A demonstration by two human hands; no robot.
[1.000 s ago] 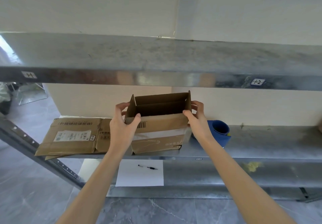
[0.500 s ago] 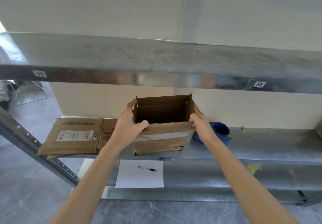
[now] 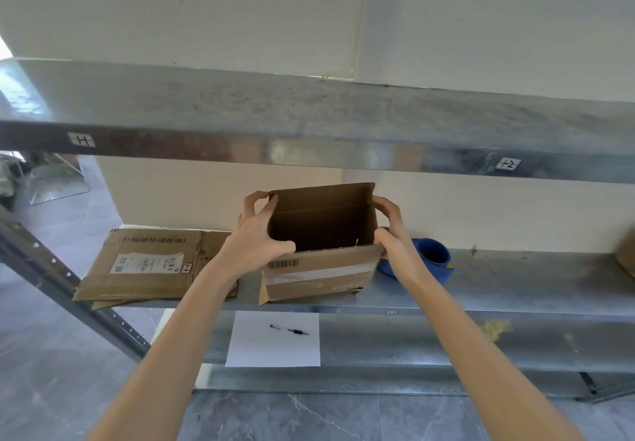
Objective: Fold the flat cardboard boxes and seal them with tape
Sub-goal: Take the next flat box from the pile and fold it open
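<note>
Two hands hold one opened box [image 3: 319, 270] in the single head view, and it stands upright on the middle metal shelf [image 3: 515, 282], its open top facing up and toward the camera. The left hand [image 3: 256, 238] has its grip closed on the box's left wall: the fingers curl over the far top corner and the thumb presses the near rim. The right hand [image 3: 391, 234] grips the right wall the same way, fingers wrapped round the upper edge and thumb at the near corner. Holding both side walls at once probably keeps the box squared while the top flaps are sorted out; those flaps look upright, not yet folded in. An old strip of pale tape and a barcode cross the near face, and a loose bit of board juts out at the lower left corner, so the bottom may need checking. Just to the left lies flat cardboard [image 3: 154, 263], overhanging the near edge of the shelf, likely next in line. A blue tape roll [image 3: 431, 258] sits just right of the box, partly behind the right wrist and within easy reach for sealing. The upper shelf [image 3: 309, 114] hangs close over the work, leaving little room above. On the lower shelf [image 3: 412, 341] a pen [image 3: 288, 330] rests on a sheet of paper [image 3: 271, 351].
</note>
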